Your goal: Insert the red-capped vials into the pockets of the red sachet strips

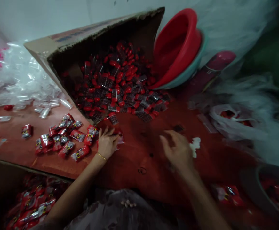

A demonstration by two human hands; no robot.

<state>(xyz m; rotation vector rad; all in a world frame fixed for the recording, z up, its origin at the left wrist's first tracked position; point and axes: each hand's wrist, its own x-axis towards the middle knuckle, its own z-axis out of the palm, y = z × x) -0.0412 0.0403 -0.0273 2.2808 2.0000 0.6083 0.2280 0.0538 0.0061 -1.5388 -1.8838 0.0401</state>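
My left hand [107, 142], with a gold bracelet at the wrist, rests on the red tabletop. Its fingers are spread over a red and clear packet [121, 139], which it partly hides. To the right, my right hand [178, 148] hovers above the table, smeared by motion, with thumb and fingers apart and nothing visible between them. Left of my left hand lies a loose group of shiny red sealed packets [67, 149]. Behind both hands, small clear containers with red caps [115, 81] spill from a cardboard box [40, 48] lying on its side.
Red and pale blue basins [189, 25] lean against the box, beside a pink-capped bottle [223, 60]. Clear plastic tubes [44, 110] lie at left. A white plastic bag [228, 123] and a dark tub [252, 179] stand at right. More red packets [31, 207] fill a box below left.
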